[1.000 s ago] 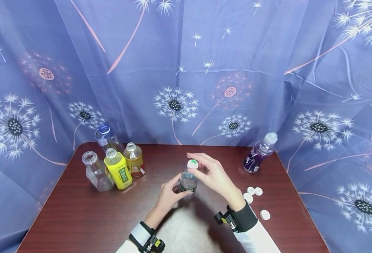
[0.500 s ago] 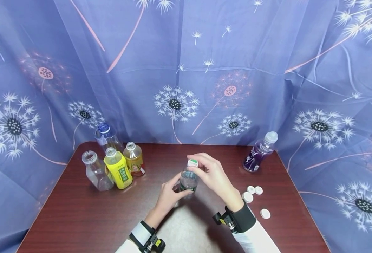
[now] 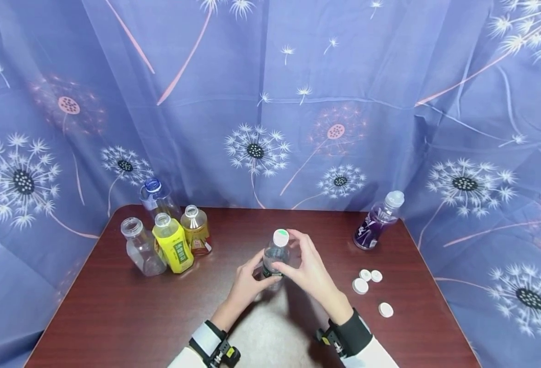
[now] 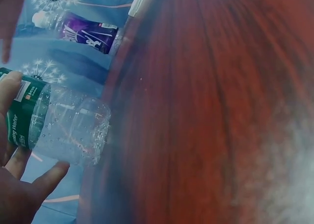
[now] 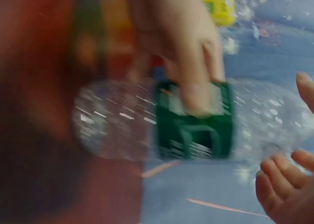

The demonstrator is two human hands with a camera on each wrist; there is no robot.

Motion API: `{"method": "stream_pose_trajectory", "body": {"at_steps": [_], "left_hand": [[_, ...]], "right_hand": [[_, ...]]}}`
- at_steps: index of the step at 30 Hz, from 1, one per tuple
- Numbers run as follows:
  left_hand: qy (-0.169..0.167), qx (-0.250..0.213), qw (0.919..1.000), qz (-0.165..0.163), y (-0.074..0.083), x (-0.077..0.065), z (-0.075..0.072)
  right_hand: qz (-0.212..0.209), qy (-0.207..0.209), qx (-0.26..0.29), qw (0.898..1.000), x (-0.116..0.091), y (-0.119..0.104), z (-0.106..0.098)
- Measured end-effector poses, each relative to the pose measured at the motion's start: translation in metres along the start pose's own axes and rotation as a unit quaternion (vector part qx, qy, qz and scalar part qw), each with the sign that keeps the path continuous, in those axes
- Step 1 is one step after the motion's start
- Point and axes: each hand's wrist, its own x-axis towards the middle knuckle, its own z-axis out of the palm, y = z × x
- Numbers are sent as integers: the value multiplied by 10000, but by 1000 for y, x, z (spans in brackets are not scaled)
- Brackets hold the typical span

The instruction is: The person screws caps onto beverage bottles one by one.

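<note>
A clear plastic water bottle with a green label and a white cap on top stands upright before me. My left hand grips it around the label, the thumb on the near side. In the left wrist view, the bottle's base is close to the table; I cannot tell whether it touches. My right hand is at the bottle's upper part, below the cap, thumb and fingers spread apart. The right wrist view, blurred, has the right-hand fingers loosely bent beside the bottle's shoulder.
On the left of the brown table several uncapped bottles are grouped, among them a yellow-labelled bottle and a clear one. A purple-labelled bottle stands back right. Several white caps lie at the right. A blue curtain hangs behind.
My right hand has let go of the white cap and moved down with its fingers spread. The cap stays on the bottle. My left hand keeps its hold.
</note>
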Motion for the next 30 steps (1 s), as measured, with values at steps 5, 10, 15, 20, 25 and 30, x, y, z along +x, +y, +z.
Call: {"method": "stream_pose_trajectory", "body": {"at_steps": [5,10,15,20,25,30], "left_hand": [[-46,-138,9999,80,-1,-1,0],[-120,-8,9998,186,-1,-4,1],[-52,-122,9999,47,1,-6,0],[241,-310,9992,-90,0,-9,-6],[391,-531,9977,-159,0,-5,-13],[513,-284,9982,-155,-1,-4,-15]], "right_hand": [[388,71,-1,9992,-17,6,17],[120,293,-283,9991,-23,10,26],[-51,402,-532,9978,-25,13,25],[189,566,-692,9958,-26,23,12],[472,843,-873,9915,-24,40,-9],[893,1186,-885,9850,-21,60,-27]]}}
